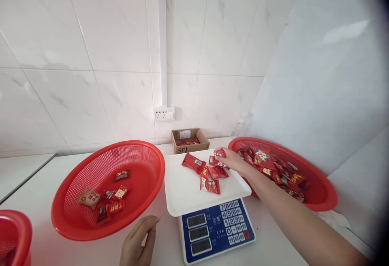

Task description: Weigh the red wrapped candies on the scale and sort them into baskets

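Over the tray (179,201), pinches a red packet (220,153) in the right hand (230,160), right beside more packets (210,185) atop the scale (217,233). Down near the middle basket (136,189), holds the left hand (139,241) low over the tabletop (164,243), with curled fingers, in a narrow grip.

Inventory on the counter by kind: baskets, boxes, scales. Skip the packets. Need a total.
Red baskets: 3 (one cut off at the left edge)
Cardboard box: 1
Scale: 1
Total: 5
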Demonstrator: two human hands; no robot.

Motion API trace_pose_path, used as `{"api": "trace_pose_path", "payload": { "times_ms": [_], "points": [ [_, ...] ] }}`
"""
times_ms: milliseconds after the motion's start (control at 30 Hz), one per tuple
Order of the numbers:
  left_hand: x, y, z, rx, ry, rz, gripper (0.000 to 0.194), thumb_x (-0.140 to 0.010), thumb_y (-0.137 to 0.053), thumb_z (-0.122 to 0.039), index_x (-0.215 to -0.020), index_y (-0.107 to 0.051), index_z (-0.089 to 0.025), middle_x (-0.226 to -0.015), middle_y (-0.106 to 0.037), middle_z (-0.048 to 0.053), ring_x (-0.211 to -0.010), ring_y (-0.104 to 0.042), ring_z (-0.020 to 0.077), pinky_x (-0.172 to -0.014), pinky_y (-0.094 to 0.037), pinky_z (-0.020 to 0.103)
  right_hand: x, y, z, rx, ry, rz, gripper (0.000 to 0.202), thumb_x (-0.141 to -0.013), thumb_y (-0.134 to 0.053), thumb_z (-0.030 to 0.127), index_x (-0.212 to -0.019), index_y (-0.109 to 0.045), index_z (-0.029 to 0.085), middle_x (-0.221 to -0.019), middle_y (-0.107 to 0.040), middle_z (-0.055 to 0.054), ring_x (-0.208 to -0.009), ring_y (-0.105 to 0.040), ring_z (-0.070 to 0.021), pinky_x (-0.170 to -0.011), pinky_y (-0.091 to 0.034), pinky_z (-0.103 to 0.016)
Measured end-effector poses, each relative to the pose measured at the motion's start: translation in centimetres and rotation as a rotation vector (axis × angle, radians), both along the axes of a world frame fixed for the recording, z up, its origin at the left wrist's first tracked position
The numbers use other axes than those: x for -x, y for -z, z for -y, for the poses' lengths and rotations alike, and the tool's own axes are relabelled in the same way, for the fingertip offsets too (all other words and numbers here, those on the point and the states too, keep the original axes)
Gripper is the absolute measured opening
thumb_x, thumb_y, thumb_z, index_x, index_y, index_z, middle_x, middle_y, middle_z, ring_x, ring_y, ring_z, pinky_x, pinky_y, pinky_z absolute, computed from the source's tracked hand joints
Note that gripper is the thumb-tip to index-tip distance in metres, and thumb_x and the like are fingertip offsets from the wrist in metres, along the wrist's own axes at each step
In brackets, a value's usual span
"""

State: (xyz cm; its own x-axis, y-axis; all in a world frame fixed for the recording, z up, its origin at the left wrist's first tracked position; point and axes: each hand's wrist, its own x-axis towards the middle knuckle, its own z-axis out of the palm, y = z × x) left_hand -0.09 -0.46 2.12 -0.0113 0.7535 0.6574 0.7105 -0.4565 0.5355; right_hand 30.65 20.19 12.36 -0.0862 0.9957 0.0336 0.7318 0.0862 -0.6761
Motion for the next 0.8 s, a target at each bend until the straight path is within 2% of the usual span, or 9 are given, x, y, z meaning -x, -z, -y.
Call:
{"api": "trace_pose_path", "payload": {
  "times_ms": [100, 267, 367, 467, 633, 800],
  "points": [
    [-0.2, -0.3, 0.0, 0.02, 0.002, 0.031, 0.015, -0.087, -0.051, -0.022, -0.089, -0.065, -0.02, -0.078, -0.071, 0.005, -0.071, -0.069, 0.0141, -0.064, -0.055, 0.017, 0.3, 0.1, -0.2, 0.042, -0.06, -0.013, 0.021, -0.079, -0.056, 0.025, -0.1, -0.061, 0.022, -0.101, -0.068, -0.003, -0.09, -0.064, -0.0166, -0.077, -0.049, -0.026],
    [-0.4, -0.3, 0.0, 0.044, 0.003, 0.056, 0.016, -0.087, -0.05, -0.022, -0.089, -0.065, -0.02, -0.078, -0.071, 0.005, -0.07, -0.069, 0.0141, -0.063, -0.055, 0.017, 0.9, -1.1, 1.1, -0.032, -0.137, -0.014, 0.026, -0.083, -0.052, 0.029, -0.108, -0.059, 0.025, -0.107, -0.067, -0.003, -0.101, -0.061, -0.0198, -0.088, -0.046, -0.032],
    [-0.4, -0.2, 0.0, 0.064, 0.008, 0.057, 0.016, -0.087, -0.05, -0.023, -0.088, -0.065, -0.02, -0.078, -0.071, 0.006, -0.07, -0.069, 0.0148, -0.063, -0.055, 0.018, 2.3, -1.6, 2.3, 0.005, -0.274, -0.105, 0.03, -0.088, -0.045, 0.034, -0.114, -0.057, 0.027, -0.113, -0.065, -0.002, -0.103, -0.06, -0.0186, -0.089, -0.047, -0.032],
    [-0.4, -0.1, -0.1, 0.079, 0.01, 0.057, 0.016, -0.087, -0.05, -0.022, -0.089, -0.065, -0.02, -0.079, -0.071, 0.007, -0.071, -0.069, 0.0151, -0.063, -0.055, 0.019, 4.2, -1.4, 3.3, 0.013, -0.355, -0.153, 0.033, -0.089, -0.042, 0.035, -0.12, -0.053, 0.028, -0.117, -0.062, -0.002, -0.101, -0.061, -0.0174, -0.086, -0.049, -0.031],
    [-0.6, -0.7, 0.0, 0.077, -0.012, 0.08, 0.018, -0.088, -0.049, -0.024, -0.088, -0.066, -0.02, -0.078, -0.071, 0.006, -0.07, -0.069, 0.0146, -0.062, -0.056, 0.019, 5.8, -0.6, 3.4, -0.079, -0.331, -0.151, 0.031, -0.088, -0.041, 0.026, -0.116, -0.054, 0.027, -0.12, -0.06, -0.001, -0.1, -0.061, -0.0175, -0.085, -0.049, -0.031],
    [-0.9, -1.2, 0.0, 0.041, -0.046, 0.106, 0.023, -0.089, -0.047, -0.031, -0.083, -0.067, -0.019, -0.073, -0.071, 0.007, -0.065, -0.068, 0.0146, -0.059, -0.056, 0.02, 3.9, -0.7, 3.3, -0.138, -0.24, -0.083, 0.028, -0.087, -0.042, 0.027, -0.11, -0.057, 0.029, -0.112, -0.064, 0.0, -0.101, -0.061, -0.0192, -0.085, -0.049, -0.032]
  ]
}}
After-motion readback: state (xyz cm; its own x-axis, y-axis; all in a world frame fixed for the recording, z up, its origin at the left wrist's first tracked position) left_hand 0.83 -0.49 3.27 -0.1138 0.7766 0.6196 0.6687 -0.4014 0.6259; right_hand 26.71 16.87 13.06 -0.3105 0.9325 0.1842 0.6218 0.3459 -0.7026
